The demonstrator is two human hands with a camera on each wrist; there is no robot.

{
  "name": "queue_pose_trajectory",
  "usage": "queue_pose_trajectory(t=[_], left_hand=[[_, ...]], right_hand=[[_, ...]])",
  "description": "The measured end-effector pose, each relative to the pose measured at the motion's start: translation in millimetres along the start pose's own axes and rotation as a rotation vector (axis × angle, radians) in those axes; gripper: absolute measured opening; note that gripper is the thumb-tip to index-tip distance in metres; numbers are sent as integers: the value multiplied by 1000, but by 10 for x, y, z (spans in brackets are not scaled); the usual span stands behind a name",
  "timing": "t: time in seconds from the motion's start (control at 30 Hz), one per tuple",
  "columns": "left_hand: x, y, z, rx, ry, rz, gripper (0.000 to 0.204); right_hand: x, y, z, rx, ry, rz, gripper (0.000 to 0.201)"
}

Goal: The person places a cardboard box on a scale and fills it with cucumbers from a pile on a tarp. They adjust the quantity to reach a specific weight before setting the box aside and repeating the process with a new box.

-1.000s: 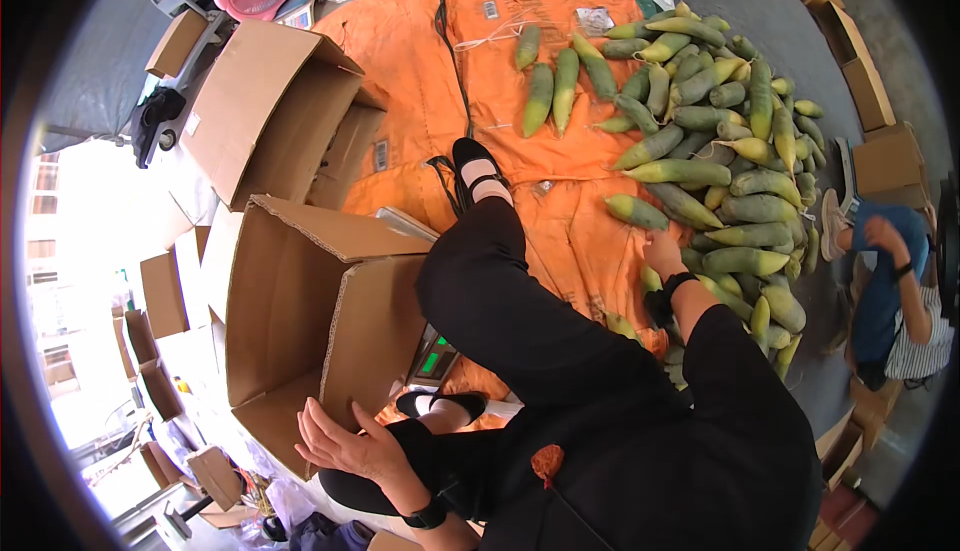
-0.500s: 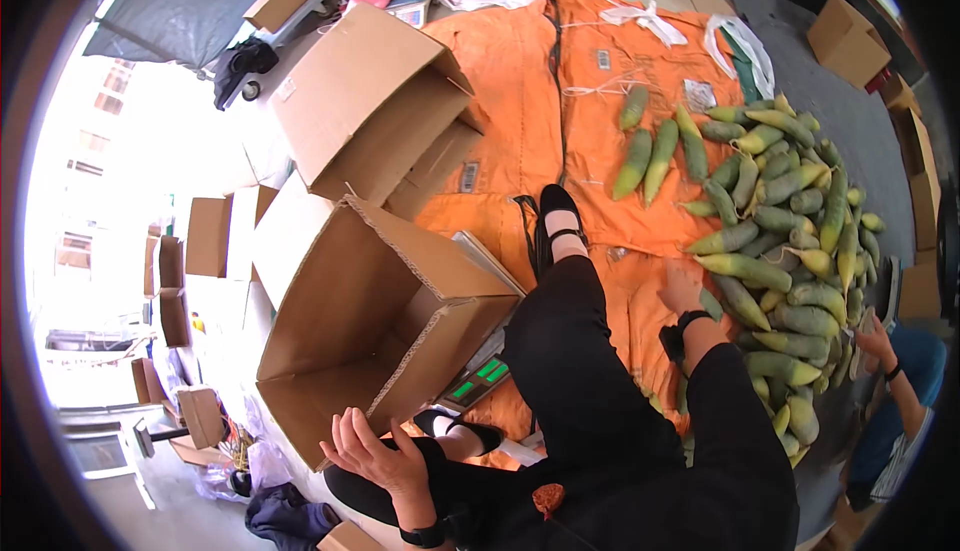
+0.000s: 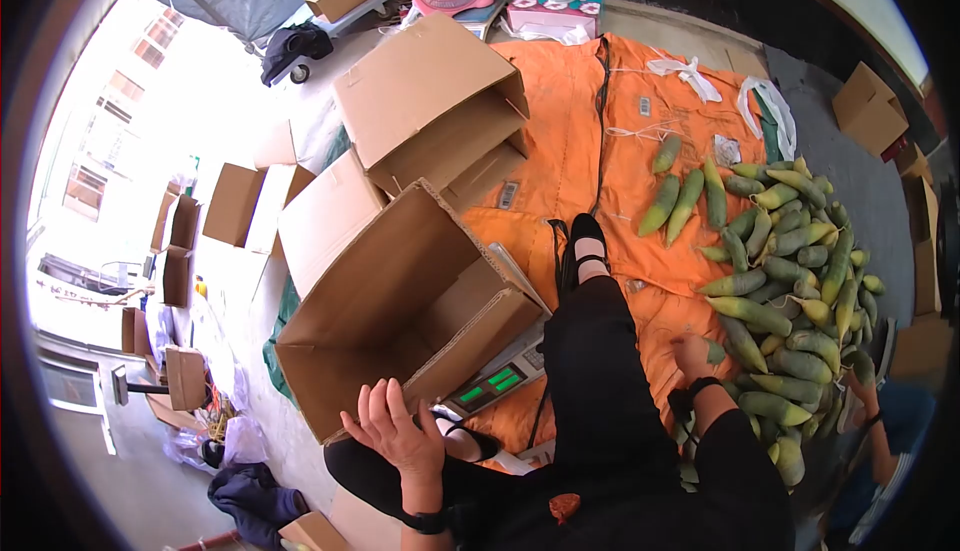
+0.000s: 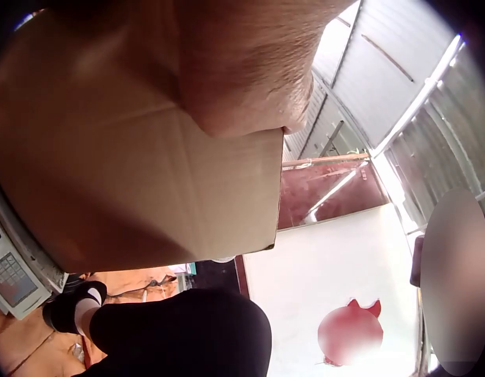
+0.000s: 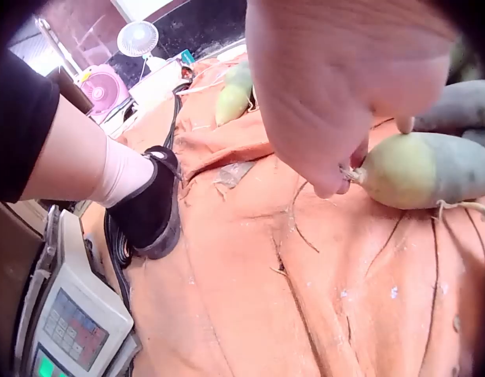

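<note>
My right hand [image 3: 692, 356] is low over the orange sheet, at the near left side of a heap of green radishes [image 3: 800, 341]. In the right wrist view, its fingers pinch the thin root end of a green radish [image 5: 419, 169], which lies on the sheet with its pale end towards the hand. My left hand [image 3: 402, 441] has its fingers extended and lies against the near edge of an open cardboard box [image 3: 400, 296]. The left wrist view shows that hand [image 4: 246, 67] over the box's outer wall, its fingertips hidden.
The box stands on a scale [image 3: 495, 383] with a lit green display. A second carton [image 3: 430, 91] lies beyond it. Several separate radishes [image 3: 685, 206] lie on the orange sheet [image 3: 560, 101]. At the right edge, another person's hand [image 3: 862, 391] is beside the heap.
The head view has swung, so the scene sits further right and lower. My right hand stays at the heap's left edge; my left hand stays at the box. The other person's hand has reached the heap.
</note>
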State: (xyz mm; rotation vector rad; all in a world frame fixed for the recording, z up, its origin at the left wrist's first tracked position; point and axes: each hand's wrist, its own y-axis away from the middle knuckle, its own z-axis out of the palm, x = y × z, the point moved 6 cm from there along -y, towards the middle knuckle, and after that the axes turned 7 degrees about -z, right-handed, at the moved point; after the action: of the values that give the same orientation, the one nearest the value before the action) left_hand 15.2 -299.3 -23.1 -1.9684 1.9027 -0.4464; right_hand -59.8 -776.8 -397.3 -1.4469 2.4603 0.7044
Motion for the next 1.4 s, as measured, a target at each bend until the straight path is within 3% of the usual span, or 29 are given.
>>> queue_pose_trajectory(t=[0.1, 0.17, 0.23, 0.3, 0.4, 0.5, 0.57, 0.63, 0.83, 0.9, 1.07, 1.1, 1.13, 1.17, 1.23, 1.27, 1.3, 1.4], left_hand=[[-1, -15, -31, -20, 32, -9, 59], [-12, -19, -49, -13, 59, -14, 59], [-19, -20, -62, -33, 76, -16, 58], [-39, -17, -74, -25, 106, -31, 57], [-43, -26, -96, -23, 149, -48, 56], [-38, -43, -138, -46, 183, -38, 58], [-49, -53, -172, -63, 196, -22, 60], [-63, -65, -193, -95, 253, -27, 62], [-138, -183, -375, -201, 454, -36, 67], [-180, -267, -463, -202, 474, -19, 71], [-168, -673, -802, -150, 585, 12, 82], [-144, -768, -831, -135, 584, 46, 84], [-161, -832, -795, -110, 590, 62, 88], [-191, -874, -730, -88, 605, 83, 92], [-257, -950, -571, -128, 630, 137, 91], [-383, -921, -467, -170, 800, 48, 88], [-542, -883, -372, -220, 953, -51, 86], [-853, -857, -232, -331, 888, -133, 82]], right_hand=[[158, 106, -266, 173, -89, 5, 14], [272, 156, -599, 317, -325, -49, 15], [458, 185, -825, 367, -437, 19, 20], [734, 230, -991, 480, -821, 218, 22], [682, 243, -1244, 560, -1025, 182, 21], [-252, 298, -1798, 542, -1228, 238, 17], [-593, 124, -2035, 564, -1281, -15, 17], [-1037, 52, -2343, 572, -1461, -79, 18], [-2558, 130, -3287, 253, -1905, -487, 16], [-3115, 235, -3518, 102, -1938, -648, 15], [-4400, 650, -3560, -278, -2023, -893, 12], [-4622, 839, -3499, -216, -2017, -788, 10], [-4825, 833, -3240, -442, -2222, -624, 11], [-5007, 925, -3101, -441, -2326, -659, 13], [-5312, 1027, -2607, -726, -2249, -525, 17], [-5379, 1169, -2446, -820, -2184, -343, 20], [-5442, 1219, -2323, -877, -2140, -340, 21], [-5478, 1176, -2202, -876, -1962, -451, 17]])
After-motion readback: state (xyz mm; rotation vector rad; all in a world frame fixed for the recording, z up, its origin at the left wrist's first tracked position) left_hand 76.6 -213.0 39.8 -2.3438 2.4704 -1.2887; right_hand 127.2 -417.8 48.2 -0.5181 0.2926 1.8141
